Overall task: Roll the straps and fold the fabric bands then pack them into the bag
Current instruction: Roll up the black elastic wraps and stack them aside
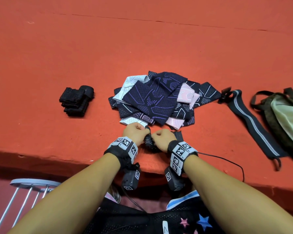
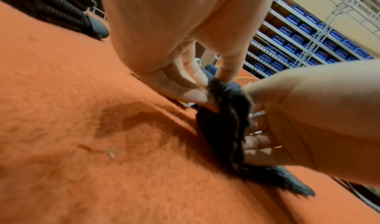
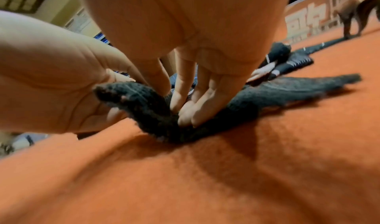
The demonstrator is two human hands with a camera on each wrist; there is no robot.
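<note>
- A dark strap [image 1: 148, 141] with pale stripes is held between both hands near the front edge of the orange felt surface [image 1: 57, 65], at about 6 o'clock from the pile of fabric bands [image 1: 156, 98].
- The left hand [image 1: 135, 134] is curled onto the rolled end of the strap; in the left wrist view the roll's edge is pinched by its fingertips [image 2: 205, 96].
- The right hand [image 1: 162, 139] is also closed on the strap; in the right wrist view the fabric is pressed down against the felt by its fingers [image 3: 191, 113], while the loose tail is seen lying flat toward 3 o'clock.
- The patterned bands, in navy, purple, pink and pale grey, are heaped in the middle of the surface, unfolded and overlapping.
- A stack of black rolled straps [image 1: 76, 101] is set at 9 o'clock from the pile, well apart from it.
- A long grey-striped strap [image 1: 254, 125] is stretched out at 3 o'clock from the pile, with a black buckle at its far end.
- The olive bag [image 1: 284, 115] is placed just beside that long strap, at the right edge of the head view, its mouth turned open.
</note>
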